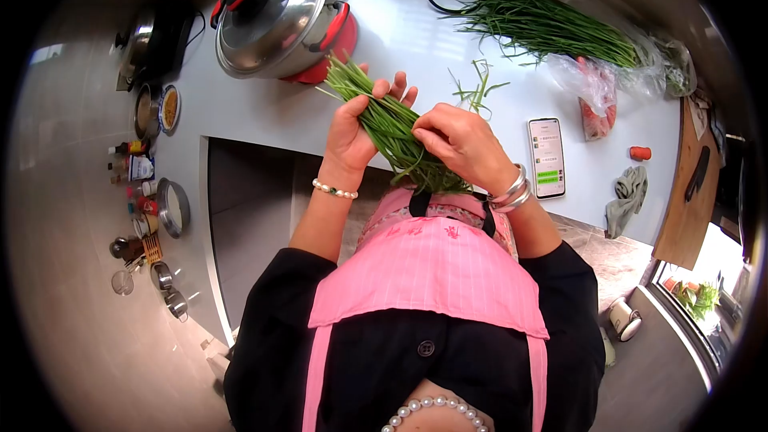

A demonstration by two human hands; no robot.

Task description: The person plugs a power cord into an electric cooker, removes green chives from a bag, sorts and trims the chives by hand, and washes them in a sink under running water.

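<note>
A bunch of long green stalks [392, 130] slants in front of the pink apron, its pale ends up and to the left. My left hand [352, 130] is wrapped round the bunch near those pale ends. Against the bunch's right side, my right hand [460, 140] has its fingers pinched together; what they hold, if anything, is hidden. Some loose green scraps [478, 92] lie on the white counter [400, 32] beyond my right hand. A larger pile of the same stalks [552, 20] rests at the back right, partly on a plastic bag.
A lidded steel pot [276, 20] with red handles stands at the back left. To the right are a phone [547, 158], a bag of reddish food [596, 104], a grey cloth [626, 198] and a knife [698, 174] on a wooden board [684, 216]. Bowls and bottles line the left.
</note>
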